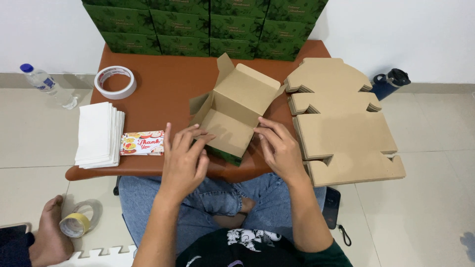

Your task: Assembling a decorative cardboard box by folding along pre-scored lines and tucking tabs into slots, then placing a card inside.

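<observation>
A half-folded cardboard box (236, 111), brown inside and green outside, sits tilted at the front of the brown table (168, 86). My left hand (184, 158) presses its fingertips on the box's near left wall. My right hand (279, 146) grips the near right wall, fingers on the edge. The lid flap stands open at the back.
A stack of flat cardboard blanks (341, 123) lies at the right, overhanging the table. Folded green boxes (208, 24) are piled along the wall. White paper sheets (99, 133), small printed cards (142, 143) and a tape roll (115, 82) lie left. Another person's hand (49, 232) holds yellow tape (75, 225) on the floor.
</observation>
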